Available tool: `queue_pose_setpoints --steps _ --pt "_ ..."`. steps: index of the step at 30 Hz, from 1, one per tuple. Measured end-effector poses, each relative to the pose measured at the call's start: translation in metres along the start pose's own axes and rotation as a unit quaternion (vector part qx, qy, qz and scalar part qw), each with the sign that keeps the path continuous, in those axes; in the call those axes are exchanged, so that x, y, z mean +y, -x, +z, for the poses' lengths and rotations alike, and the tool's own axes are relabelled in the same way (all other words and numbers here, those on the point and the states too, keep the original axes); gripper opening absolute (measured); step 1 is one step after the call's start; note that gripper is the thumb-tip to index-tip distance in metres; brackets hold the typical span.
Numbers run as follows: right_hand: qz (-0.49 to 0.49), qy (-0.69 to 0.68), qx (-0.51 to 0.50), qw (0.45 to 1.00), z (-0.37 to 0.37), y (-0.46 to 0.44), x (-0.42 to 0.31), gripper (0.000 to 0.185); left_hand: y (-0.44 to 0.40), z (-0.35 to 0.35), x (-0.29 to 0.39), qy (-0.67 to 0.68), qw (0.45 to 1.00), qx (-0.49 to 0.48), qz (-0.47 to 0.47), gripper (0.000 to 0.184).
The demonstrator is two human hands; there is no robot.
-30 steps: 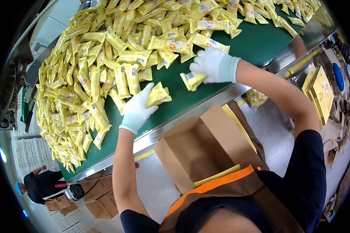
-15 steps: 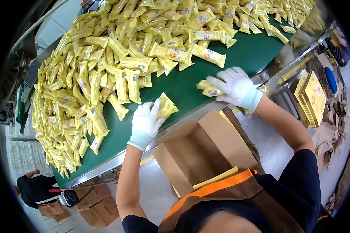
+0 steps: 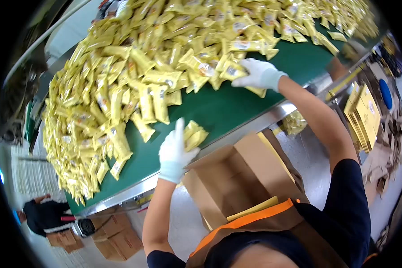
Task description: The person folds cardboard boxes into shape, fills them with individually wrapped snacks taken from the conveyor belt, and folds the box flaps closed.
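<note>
My left hand (image 3: pixel 176 149), in a white glove, is at the near edge of the green belt. Yellow snack packets (image 3: pixel 195 135) are between its thumb and fingers, and the exact number is hidden. Farther right and forward, my gloved right hand (image 3: pixel 258 73) reaches over the front of the packet pile (image 3: pixel 174 49). Its fingers close around a yellow snack packet (image 3: pixel 233 70), and another packet (image 3: pixel 256 91) shows below the palm. An open cardboard box (image 3: pixel 201 196) stands below the belt's metal edge, against my apron, with a yellow flap or sheet (image 3: pixel 253 208) at its near side.
The green belt (image 3: pixel 219 114) runs diagonally, bordered by a metal rail (image 3: pixel 236 134). A clear bag of packets (image 3: pixel 294 123) hangs below the rail. Flat yellow cartons (image 3: pixel 364 118) stand at right. Cardboard boxes (image 3: pixel 117 234) and another person (image 3: pixel 44 216) are at lower left.
My right hand has moved forward and up from the belt's near edge to the pile's front. My left hand has shifted slightly nearer with its packets. The whole view has shifted a little.
</note>
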State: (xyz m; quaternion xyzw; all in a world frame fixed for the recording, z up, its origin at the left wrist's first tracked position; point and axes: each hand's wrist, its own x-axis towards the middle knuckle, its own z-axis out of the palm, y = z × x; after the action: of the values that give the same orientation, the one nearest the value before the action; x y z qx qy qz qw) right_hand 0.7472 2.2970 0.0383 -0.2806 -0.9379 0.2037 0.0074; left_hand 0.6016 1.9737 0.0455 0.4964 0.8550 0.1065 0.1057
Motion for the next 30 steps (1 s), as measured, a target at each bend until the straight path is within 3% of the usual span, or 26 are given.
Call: queue_pose_setpoints --steps 2,3,4,5,7,10,11,12,14,15,17,19,20,23,25,29,30 --pt "0.003 0.051 -0.051 0.997 -0.020 0.031 -0.022 0.077 -0.001 -0.001 -0.017 0.048 0.998 0.038 0.004 0.093" --pt "-0.041 0.069 -0.006 0.997 -0.014 0.041 -0.016 0.072 -0.004 -0.001 -0.029 0.075 0.994 0.075 0.025 0.091" --pt "-0.083 0.112 0.066 0.988 -0.013 0.055 -0.012 0.070 -0.010 0.001 -0.043 0.182 0.976 0.117 -0.016 0.089" --pt "-0.126 0.156 0.135 0.970 -0.016 0.067 -0.009 0.069 -0.015 -0.024 -0.033 0.179 0.976 0.121 -0.028 0.089" --pt "-0.113 0.117 0.105 0.981 -0.015 0.076 0.011 0.071 -0.042 -0.033 -0.043 0.215 0.964 0.155 0.006 0.086" --pt "-0.036 0.063 0.040 0.997 -0.019 0.073 0.025 0.078 -0.083 -0.017 -0.052 0.300 0.949 0.085 0.036 0.087" --pt "-0.002 0.045 0.014 0.999 -0.023 0.067 0.029 0.081 -0.090 -0.007 -0.053 0.148 0.979 0.120 0.072 0.087" --pt "0.014 0.070 -0.041 0.997 -0.028 0.058 0.026 0.089 -0.090 -0.007 -0.044 0.085 0.986 0.109 0.097 0.087" --pt "0.029 0.034 -0.052 0.998 -0.048 0.041 0.014 0.092 -0.088 -0.010 -0.026 -0.026 0.989 0.060 0.133 0.083" --pt "0.032 0.016 -0.060 0.998 -0.058 0.031 0.008 0.094 -0.087 -0.009 -0.025 -0.044 0.976 0.080 0.196 0.081" --pt "-0.012 -0.029 0.032 0.999 -0.070 -0.003 0.009 0.097 -0.087 -0.009 -0.025 -0.027 0.982 0.065 0.174 0.079" --pt "-0.099 0.032 0.106 0.989 -0.060 -0.047 0.027 0.101 -0.088 -0.012 -0.024 -0.004 0.984 0.082 0.160 0.079" --pt "-0.060 0.051 0.010 0.997 -0.058 -0.063 0.031 0.104 -0.087 -0.011 -0.026 0.004 0.985 0.092 0.148 0.079" --pt "-0.022 0.046 -0.083 0.995 -0.065 -0.047 0.017 0.104 -0.083 -0.005 -0.024 -0.055 0.985 0.128 0.103 0.085" --pt "-0.082 0.163 -0.056 0.982 -0.053 -0.036 0.023 0.099 -0.088 -0.008 -0.022 -0.070 0.994 0.027 0.084 0.086" --pt "-0.073 0.194 -0.034 0.978 -0.052 0.009 0.008 0.092 -0.087 -0.012 -0.009 -0.134 0.988 0.013 0.081 0.081" --pt "-0.100 0.212 0.041 0.971 -0.047 0.030 0.006 0.087 -0.083 -0.012 -0.009 -0.123 0.990 0.013 0.075 0.081"
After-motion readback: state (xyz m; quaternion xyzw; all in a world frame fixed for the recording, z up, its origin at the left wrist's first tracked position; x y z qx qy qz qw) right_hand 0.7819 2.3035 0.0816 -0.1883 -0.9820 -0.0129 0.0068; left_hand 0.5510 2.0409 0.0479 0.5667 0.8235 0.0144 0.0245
